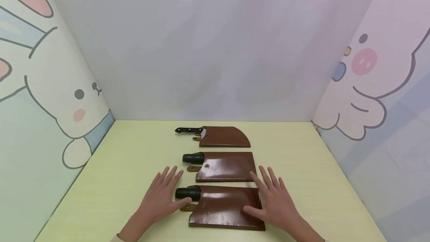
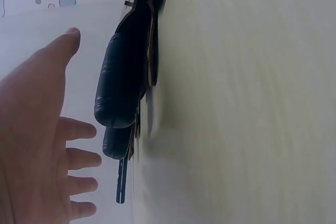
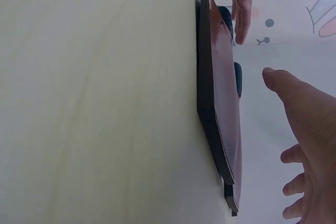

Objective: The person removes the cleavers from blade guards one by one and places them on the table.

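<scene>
Three cleavers in brown leather sheaths lie in a column on the table, handles to the left. My left hand (image 1: 159,197), fingers spread, is beside the black handle (image 1: 183,193) of the nearest cleaver (image 1: 225,208), its thumb overlapping that handle in the head view. Over the right end of the same sheath is my right hand (image 1: 277,202), also spread and holding nothing. In the left wrist view, a gap separates the left palm (image 2: 37,129) from the nearest handle (image 2: 115,87). The right wrist view shows the right hand (image 3: 310,129) apart from the sheath (image 3: 223,98).
Behind the nearest one lie the middle cleaver (image 1: 231,165) and the far cleaver (image 1: 225,137), whose riveted black handle shows some blade. The pale yellow table (image 1: 127,152) meets a plain back wall (image 1: 215,47), with cartoon-printed walls on both sides.
</scene>
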`<move>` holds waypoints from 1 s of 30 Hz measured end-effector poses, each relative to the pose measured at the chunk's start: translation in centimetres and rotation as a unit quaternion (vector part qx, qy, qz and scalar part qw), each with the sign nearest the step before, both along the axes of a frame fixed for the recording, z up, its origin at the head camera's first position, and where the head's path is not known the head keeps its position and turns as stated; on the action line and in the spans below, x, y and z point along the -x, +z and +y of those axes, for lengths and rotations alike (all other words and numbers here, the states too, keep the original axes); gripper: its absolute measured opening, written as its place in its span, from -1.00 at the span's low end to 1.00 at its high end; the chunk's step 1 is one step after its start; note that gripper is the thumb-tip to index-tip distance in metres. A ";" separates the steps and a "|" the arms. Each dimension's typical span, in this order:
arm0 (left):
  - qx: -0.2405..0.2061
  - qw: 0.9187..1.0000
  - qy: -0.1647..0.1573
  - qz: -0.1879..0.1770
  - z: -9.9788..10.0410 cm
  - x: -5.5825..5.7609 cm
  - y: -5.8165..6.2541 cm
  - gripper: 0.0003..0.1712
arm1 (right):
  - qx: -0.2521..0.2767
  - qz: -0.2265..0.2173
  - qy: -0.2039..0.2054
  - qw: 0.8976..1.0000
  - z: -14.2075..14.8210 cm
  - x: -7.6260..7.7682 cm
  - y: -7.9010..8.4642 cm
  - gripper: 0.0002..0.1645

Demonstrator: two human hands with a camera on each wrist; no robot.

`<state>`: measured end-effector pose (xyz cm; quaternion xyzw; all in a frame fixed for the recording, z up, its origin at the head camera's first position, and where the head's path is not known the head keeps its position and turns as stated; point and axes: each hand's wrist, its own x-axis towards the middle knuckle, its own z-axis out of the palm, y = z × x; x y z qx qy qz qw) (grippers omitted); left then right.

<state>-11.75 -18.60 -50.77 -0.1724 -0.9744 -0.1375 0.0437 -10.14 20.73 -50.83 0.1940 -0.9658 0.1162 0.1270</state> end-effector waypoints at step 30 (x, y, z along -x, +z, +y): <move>-0.046 0.989 -0.114 -0.080 0.2 0.6 0.3 -0.24 | -0.018 -0.151 0.091 0.984 -1.7 -1.0 -1.6 0.61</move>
